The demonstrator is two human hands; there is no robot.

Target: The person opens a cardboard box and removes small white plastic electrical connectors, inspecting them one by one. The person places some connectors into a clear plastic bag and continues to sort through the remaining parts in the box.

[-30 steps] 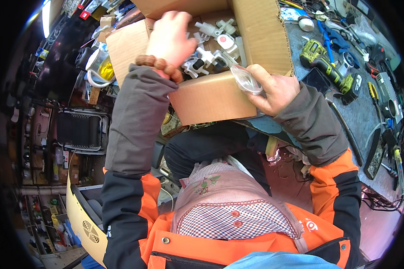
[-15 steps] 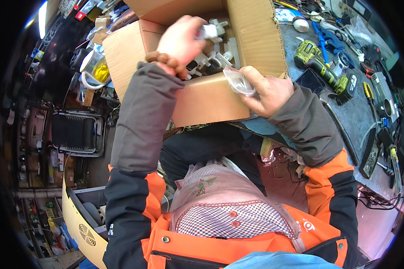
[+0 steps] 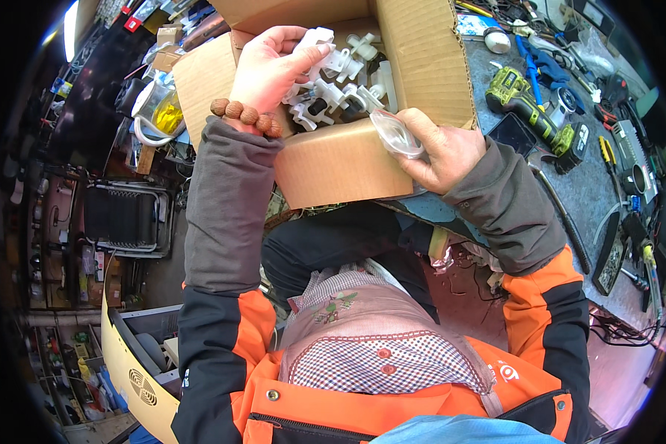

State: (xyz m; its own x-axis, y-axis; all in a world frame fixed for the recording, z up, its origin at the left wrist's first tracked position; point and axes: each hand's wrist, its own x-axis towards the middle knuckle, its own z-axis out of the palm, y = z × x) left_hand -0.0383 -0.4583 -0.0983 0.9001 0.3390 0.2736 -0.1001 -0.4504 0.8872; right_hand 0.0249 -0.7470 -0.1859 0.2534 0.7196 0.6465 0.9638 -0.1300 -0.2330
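Note:
My left hand [image 3: 274,70], a beaded bracelet on its wrist, pinches a white plastic part [image 3: 318,41] just above the inside of an open cardboard box [image 3: 429,52]. In the box lie several white plastic fittings [image 3: 333,96], some with dark pieces. At the box's front right, my right hand [image 3: 440,152] is closed on a small clear plastic bag [image 3: 394,135], over the front flap [image 3: 333,166]; whether anything is in the bag I cannot make out.
On the grey bench [image 3: 599,244] to the right lie a green cordless drill [image 3: 525,103], a dark phone [image 3: 512,133], pliers and many other tools. At the left are a jug with something yellow [image 3: 159,111], a folded black chair [image 3: 122,218] and crowded shelves [image 3: 74,370].
My left hand has come up and back out of the box's middle toward its left, and the white part now shows in its fingers. My right hand has shifted slightly left with the bag.

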